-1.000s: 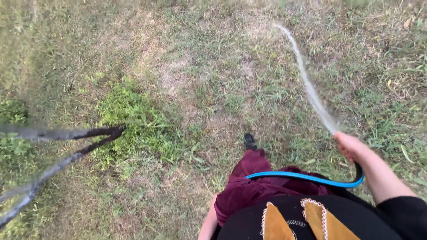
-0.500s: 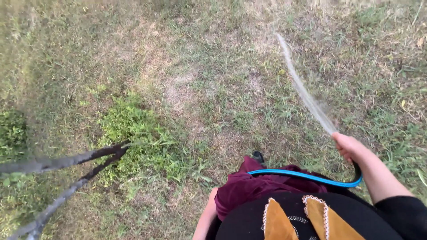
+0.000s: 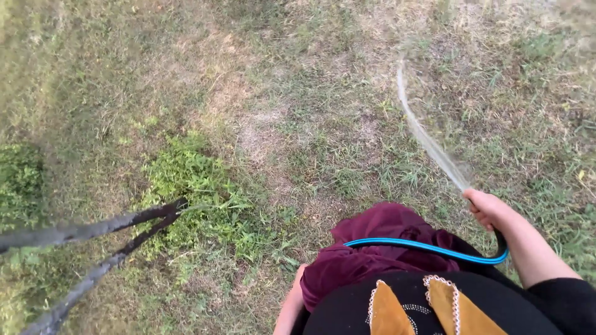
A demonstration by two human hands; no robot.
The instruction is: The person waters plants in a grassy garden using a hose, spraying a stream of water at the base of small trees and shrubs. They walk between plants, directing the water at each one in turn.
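Right hand (image 3: 490,208) closed around the end of the thin blue-and-black rubber hose (image 3: 428,248), water jet (image 3: 425,139) spraying onto the patchy grass (image 3: 298,111).
Hose loops from the right hand leftward across the maroon skirt (image 3: 372,245). Left hand hangs at the body's side at the bottom edge, mostly hidden; can't tell its state. Two thin dark branches (image 3: 93,229) meet at the green weed clump (image 3: 198,192), well apart from the jet.
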